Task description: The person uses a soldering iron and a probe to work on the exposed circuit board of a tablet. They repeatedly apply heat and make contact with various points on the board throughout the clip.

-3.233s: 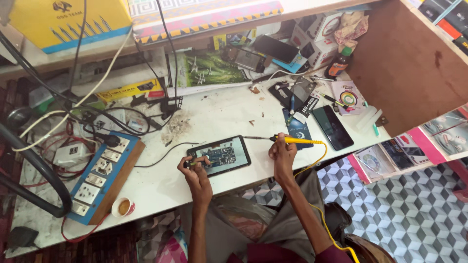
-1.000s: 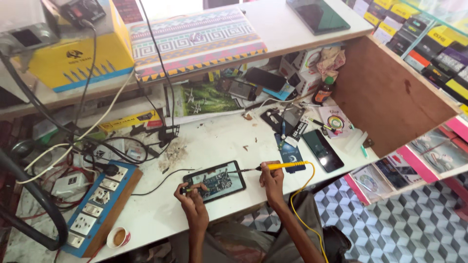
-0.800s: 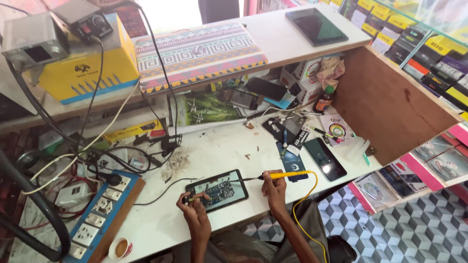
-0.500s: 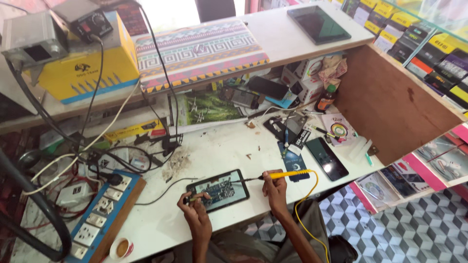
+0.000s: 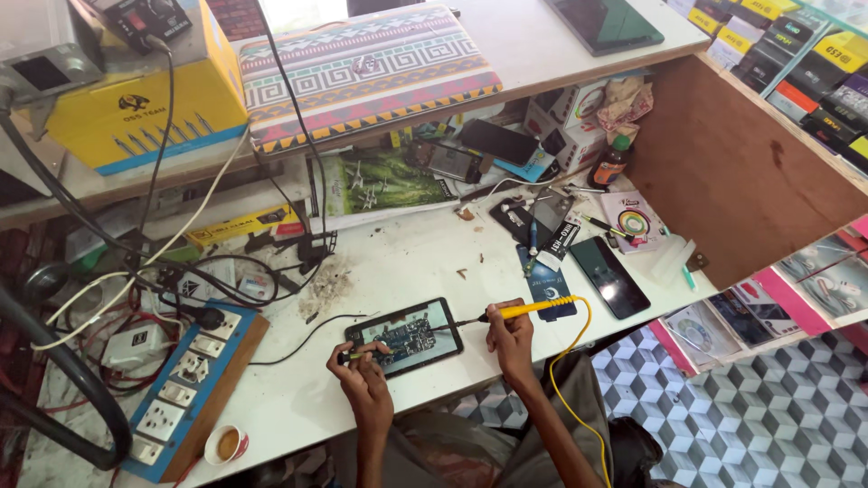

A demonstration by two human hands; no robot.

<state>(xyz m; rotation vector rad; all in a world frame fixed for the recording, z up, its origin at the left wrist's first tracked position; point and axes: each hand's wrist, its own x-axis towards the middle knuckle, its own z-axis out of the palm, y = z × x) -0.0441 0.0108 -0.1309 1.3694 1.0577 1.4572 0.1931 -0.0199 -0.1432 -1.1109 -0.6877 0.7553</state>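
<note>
- Two hands on the job, both low at the front edge of the white bench (image 5: 434, 262).
- Left hand (image 5: 360, 366) curled tight at the left end of the opened phone (image 5: 404, 336); fingers look pinched on a small dark tool w/ a green tip, maybe tweezers (too small to be sure).
- Right hand (image 5: 509, 333) wrapped round the yellow-handled soldering iron (image 5: 524, 310), tip angled down-left onto the phone's right end, yellow cord (image 5: 579, 348) looping off toward the lap.
- Phone lies flat, back off, circuit board facing up, just in front of the person, between the two hands.
- Doing it well, imo: keep the left hand pinning the phone so it can't skate, touch the tip only to the one joint, short contact, no leaning on the board.
- Watch the cord, since a snag could jerk the tip across the parts.
- Nearby: blue switch board (image 5: 185, 389) to the left, small cup (image 5: 226, 444) at the bench edge, black phone (image 5: 610, 276) face up to the right, well apart from the work.
</note>
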